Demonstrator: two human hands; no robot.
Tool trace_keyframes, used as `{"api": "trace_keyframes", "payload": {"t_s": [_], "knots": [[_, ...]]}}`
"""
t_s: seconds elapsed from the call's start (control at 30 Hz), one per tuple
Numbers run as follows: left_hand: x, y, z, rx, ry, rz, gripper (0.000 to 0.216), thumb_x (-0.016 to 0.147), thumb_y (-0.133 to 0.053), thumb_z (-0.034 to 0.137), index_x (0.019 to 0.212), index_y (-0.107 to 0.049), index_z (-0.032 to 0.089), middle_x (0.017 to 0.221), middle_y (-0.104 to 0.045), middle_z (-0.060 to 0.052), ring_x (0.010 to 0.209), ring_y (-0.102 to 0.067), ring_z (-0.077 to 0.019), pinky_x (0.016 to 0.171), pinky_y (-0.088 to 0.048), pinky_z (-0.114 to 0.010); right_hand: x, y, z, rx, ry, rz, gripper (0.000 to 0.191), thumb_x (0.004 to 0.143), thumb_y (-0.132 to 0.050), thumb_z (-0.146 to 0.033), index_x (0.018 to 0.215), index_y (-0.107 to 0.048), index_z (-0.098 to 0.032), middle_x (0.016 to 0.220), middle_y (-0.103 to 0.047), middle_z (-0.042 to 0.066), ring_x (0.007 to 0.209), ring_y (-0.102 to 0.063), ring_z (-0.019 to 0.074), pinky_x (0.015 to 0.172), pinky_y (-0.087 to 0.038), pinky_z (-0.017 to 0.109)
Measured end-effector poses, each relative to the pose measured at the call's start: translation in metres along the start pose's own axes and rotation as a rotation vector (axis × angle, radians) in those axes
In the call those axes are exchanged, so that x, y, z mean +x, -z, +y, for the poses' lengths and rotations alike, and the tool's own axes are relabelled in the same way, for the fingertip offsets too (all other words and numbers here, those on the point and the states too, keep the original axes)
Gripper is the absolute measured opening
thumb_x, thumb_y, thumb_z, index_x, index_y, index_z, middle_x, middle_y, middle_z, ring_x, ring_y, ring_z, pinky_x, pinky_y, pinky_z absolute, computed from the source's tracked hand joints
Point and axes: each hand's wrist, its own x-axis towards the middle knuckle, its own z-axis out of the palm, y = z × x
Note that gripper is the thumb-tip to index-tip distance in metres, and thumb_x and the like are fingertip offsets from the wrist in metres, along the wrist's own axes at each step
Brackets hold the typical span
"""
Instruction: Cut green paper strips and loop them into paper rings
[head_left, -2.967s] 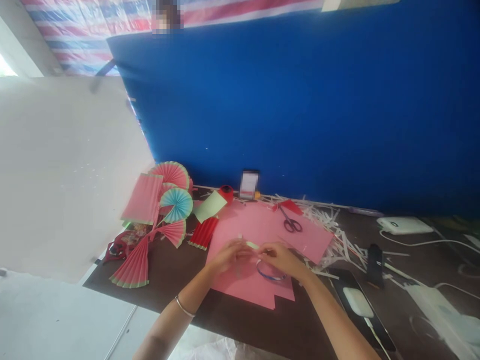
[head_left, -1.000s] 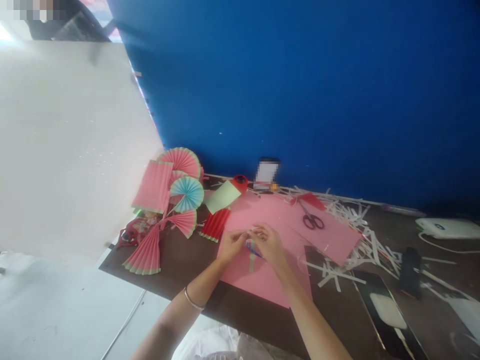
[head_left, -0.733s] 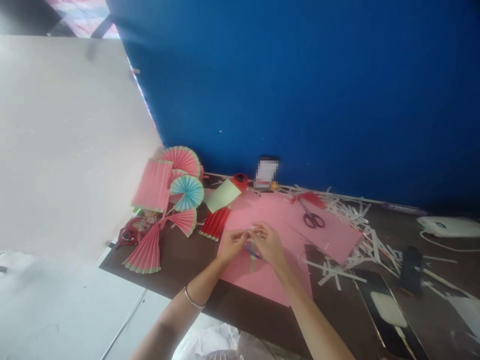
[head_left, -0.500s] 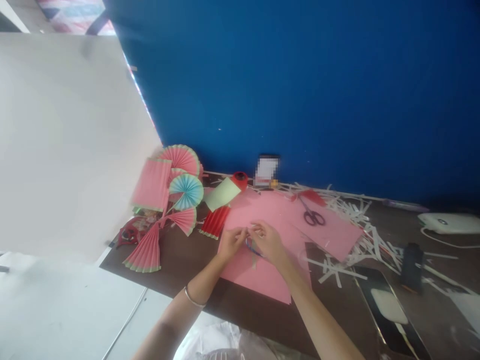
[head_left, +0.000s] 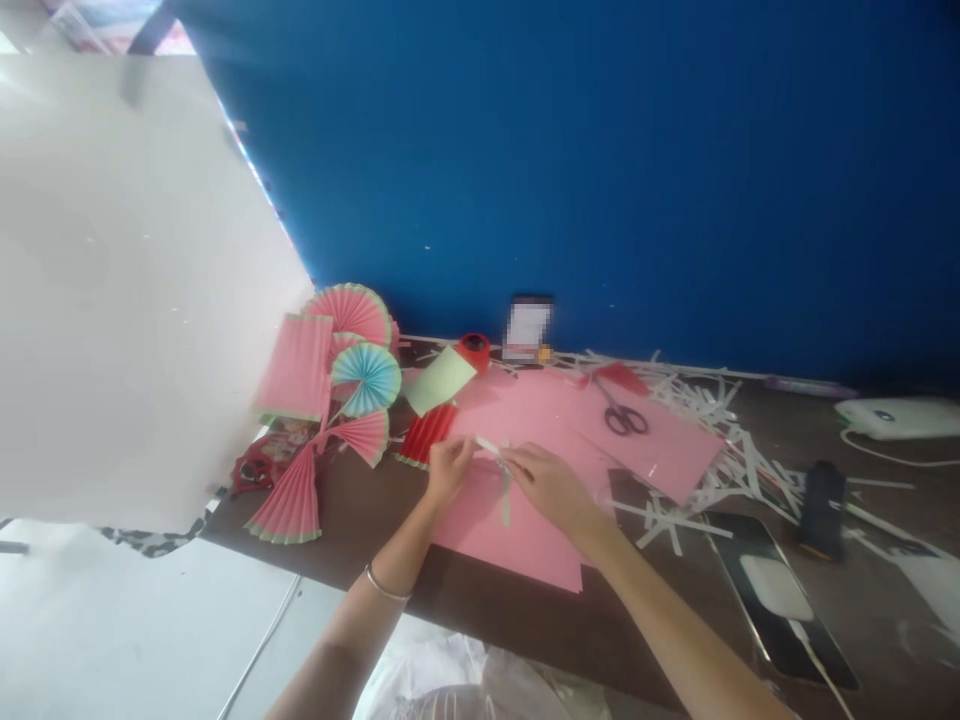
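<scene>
A short white strip (head_left: 489, 446) stretches between my two hands above the pink paper sheets (head_left: 480, 520). My left hand (head_left: 448, 470) is closed and pinches one end. My right hand (head_left: 553, 490) has its thumb and fingers pressed together at the other end. What else may lie within the right fingers is hidden. Below them, a pale greenish strip (head_left: 506, 500) lies on the pink paper. Close to my left hand is a red pleated paper (head_left: 429, 434).
Folded paper fans (head_left: 367, 380) crowd the left side. Behind lie a light green sheet (head_left: 441, 382) and a red tape roll (head_left: 474, 350). Scissors (head_left: 624, 418) rest on pink paper. White paper scraps (head_left: 739, 470), a phone (head_left: 780, 600) and a black object (head_left: 823, 510) are at right.
My hands have drawn apart from nearly touching, and the white strip now shows between them. The blue curved thing seen under the right fingers is no longer clearly visible. The view has shifted slightly.
</scene>
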Motion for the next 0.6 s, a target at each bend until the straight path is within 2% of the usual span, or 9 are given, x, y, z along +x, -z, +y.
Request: {"api": "trace_keyframes", "payload": {"t_s": [0.17, 0.3, 0.6], "knots": [[0.0058, 0.0021, -0.0052, -0.078, 0.068, 0.088, 0.033, 0.077, -0.056, 0.043, 0.07, -0.071, 0.014, 0.069, -0.069, -0.006, 0.068, -0.065, -0.0207, 0.064, -0.049, -0.028, -0.0063, -0.003, 0.0029, -0.214, 0.104, 0.009, 0.03, 0.088, -0.039, -0.012, 0.103, -0.063, -0.02, 0.085, -0.066, 0.005, 0.076, -0.061, 0.014, 0.067, -0.048, 0.023], [0.0081, 0.0035, -0.0041, -0.153, 0.104, 0.089, 0.034, 0.077, -0.057, 0.043, 0.069, -0.07, 0.013, 0.066, -0.069, -0.006, 0.068, -0.066, -0.0216, 0.065, -0.051, -0.03, -0.0082, -0.005, 0.0057, -0.365, 0.134, -0.041, 0.037, 0.083, -0.04, -0.004, 0.111, -0.059, -0.019, 0.083, -0.065, 0.006, 0.072, -0.06, 0.0146, 0.062, -0.047, 0.023], [0.0091, 0.0046, -0.0067, -0.234, 0.138, 0.109, 0.035, 0.075, -0.059, 0.045, 0.066, -0.069, 0.013, 0.062, -0.067, -0.004, 0.064, -0.065, -0.019, 0.064, -0.053, -0.03, -0.0076, -0.0063, 0.0071, -0.487, 0.162, -0.083, 0.045, 0.079, -0.041, 0.001, 0.119, -0.054, -0.016, 0.091, -0.065, 0.009, 0.074, -0.06, 0.0144, 0.063, -0.047, 0.022]]}}
